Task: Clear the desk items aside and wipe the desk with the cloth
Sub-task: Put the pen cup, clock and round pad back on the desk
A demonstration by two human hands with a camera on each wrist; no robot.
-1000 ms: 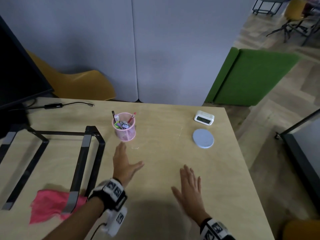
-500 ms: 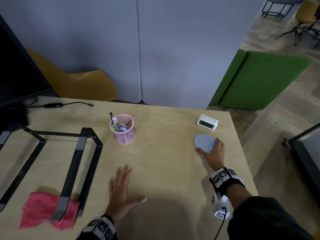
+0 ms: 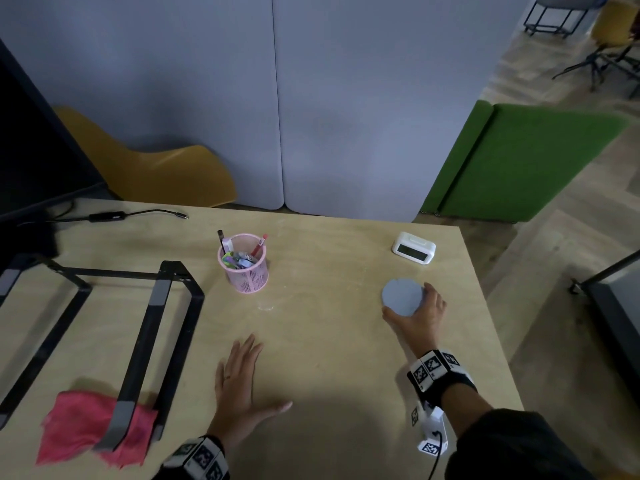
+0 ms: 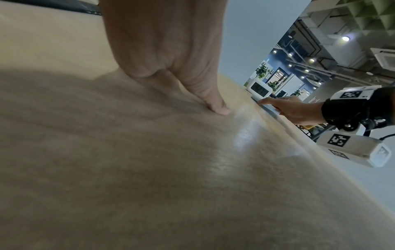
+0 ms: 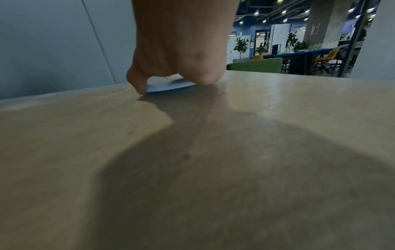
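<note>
Since a second ago right hand point(image 3: 417, 315) has reached to the desk's point(image 3: 329, 341) right side and now pinches the blue round coaster point(image 3: 401, 296) by its near edge, just before the white clock point(image 3: 414, 247); left hand point(image 3: 239, 386) flat, fingers spread, on desk; pink cloth point(image 3: 79, 431) lies near left corner under the black stand point(image 3: 138, 358).

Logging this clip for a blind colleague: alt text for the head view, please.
The right hand grips a round blue coaster on a wooden desk; the left hand rests flat, with a pink pen cup beyond it.
</note>
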